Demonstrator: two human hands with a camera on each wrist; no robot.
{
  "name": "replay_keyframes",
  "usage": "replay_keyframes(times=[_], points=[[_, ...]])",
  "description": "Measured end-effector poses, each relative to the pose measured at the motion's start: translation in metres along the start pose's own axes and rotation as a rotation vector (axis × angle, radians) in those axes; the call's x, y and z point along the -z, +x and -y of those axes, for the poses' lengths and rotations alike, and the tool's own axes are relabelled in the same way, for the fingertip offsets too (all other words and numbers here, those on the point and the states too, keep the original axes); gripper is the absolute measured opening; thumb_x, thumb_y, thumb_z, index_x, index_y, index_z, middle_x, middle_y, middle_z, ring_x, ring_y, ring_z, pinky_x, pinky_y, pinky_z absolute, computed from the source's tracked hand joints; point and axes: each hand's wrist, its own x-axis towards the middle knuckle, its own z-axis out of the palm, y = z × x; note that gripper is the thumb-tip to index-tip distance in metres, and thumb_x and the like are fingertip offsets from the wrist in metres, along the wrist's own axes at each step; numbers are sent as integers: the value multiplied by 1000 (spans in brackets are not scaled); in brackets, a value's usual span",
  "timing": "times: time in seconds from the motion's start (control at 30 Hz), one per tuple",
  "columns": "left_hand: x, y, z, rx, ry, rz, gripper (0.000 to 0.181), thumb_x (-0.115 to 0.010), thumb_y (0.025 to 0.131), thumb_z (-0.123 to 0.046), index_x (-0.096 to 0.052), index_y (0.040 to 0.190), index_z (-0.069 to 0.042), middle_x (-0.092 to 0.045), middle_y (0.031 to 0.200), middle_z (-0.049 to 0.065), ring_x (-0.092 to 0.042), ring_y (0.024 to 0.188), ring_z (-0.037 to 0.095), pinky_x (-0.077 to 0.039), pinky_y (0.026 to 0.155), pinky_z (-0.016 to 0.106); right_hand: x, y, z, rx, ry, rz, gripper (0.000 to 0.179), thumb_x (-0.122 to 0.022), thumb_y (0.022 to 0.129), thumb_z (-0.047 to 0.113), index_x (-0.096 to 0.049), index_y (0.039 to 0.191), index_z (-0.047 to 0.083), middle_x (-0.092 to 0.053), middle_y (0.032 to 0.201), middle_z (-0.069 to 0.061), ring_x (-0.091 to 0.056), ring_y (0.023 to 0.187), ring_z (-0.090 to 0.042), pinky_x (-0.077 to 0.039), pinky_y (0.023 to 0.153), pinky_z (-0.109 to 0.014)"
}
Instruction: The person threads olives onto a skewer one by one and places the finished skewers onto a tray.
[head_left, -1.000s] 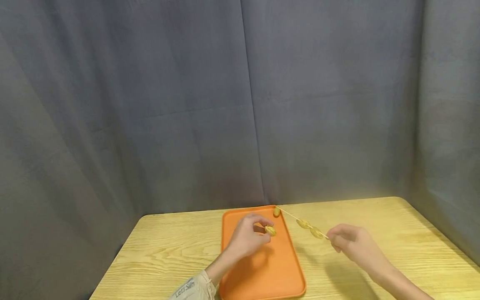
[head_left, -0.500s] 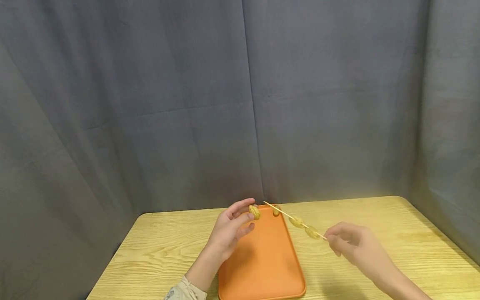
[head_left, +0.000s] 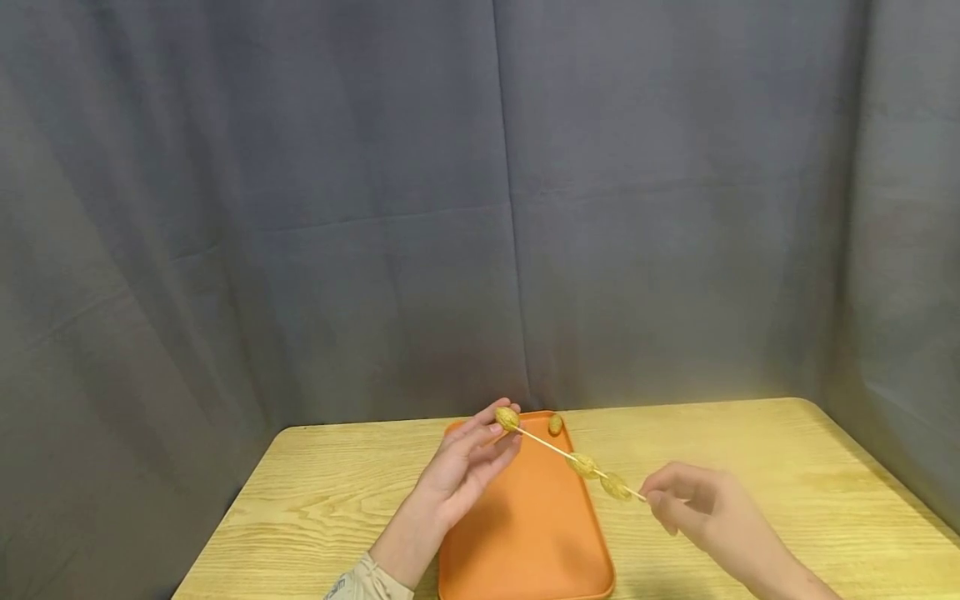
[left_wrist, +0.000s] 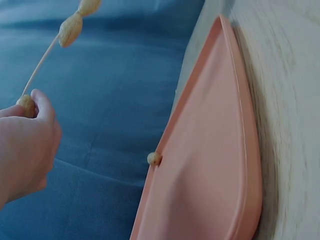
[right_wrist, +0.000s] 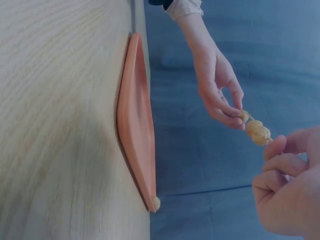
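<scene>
Landmark: the orange tray [head_left: 525, 542] on the wooden table [head_left: 337, 500]; every place below is told from it.

My right hand [head_left: 693, 508]: fingers curled, pinching the near end of a thin wooden skewer [head_left: 551, 447], off the tray's right edge and above the table.

Skewer: it slants from my right hand up and across the tray's far right part, its tip over the far end of the tray.

Already threaded: two peanuts sit on the skewer near my right hand, the first peanut [head_left: 616, 485] just outside the tray's right edge, the second peanut [head_left: 582, 463] above that edge.

My left hand [head_left: 461, 467]: held above the tray's far left part, thumb and fingertips pinching the third peanut [head_left: 507, 417], which touches the skewer's tip.

Step in hand: I judge the third peanut is just being started onto the point; whether the tip has gone in, the pictures do not show.

Still loose: one last peanut [head_left: 555, 424] lies at the tray's far rim, close by the skewer but apart from it.

Progress: I judge it past halfway, with two on, one at the tip, one left to pick up.

Left on the tray: I see only that last peanut.
</scene>
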Motion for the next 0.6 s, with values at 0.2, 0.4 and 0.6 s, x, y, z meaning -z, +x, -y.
replay_keyframes(times=[0.2,0.4,0.6], points=[[-9,-2,-1,-6,-22,3,54,-53,93,-1,-40,144,-9,-40,148,8,-51,127,21,-40,109,30,0,1,-1,22,-21,-24,9,-60,95,20,-66,98,15,-56,72,6,-56,65,-10,-42,58,-25],[-9,-5,-2,-31,-15,-5,52,-53,92,1,-44,142,-9,-35,151,11,-51,127,21,-40,110,30,-2,-1,1,58,-64,-57,6,-61,93,19,-66,97,16,-56,70,7,-56,63,-8,-43,60,-23],[-11,-8,-1,-99,53,-26,53,-57,90,2,-44,141,-6,-44,145,12,-50,131,23,-42,107,31,-4,-2,1,29,-79,-47,9,-62,93,21,-66,97,14,-58,76,7,-56,63,-4,-46,58,-22]])
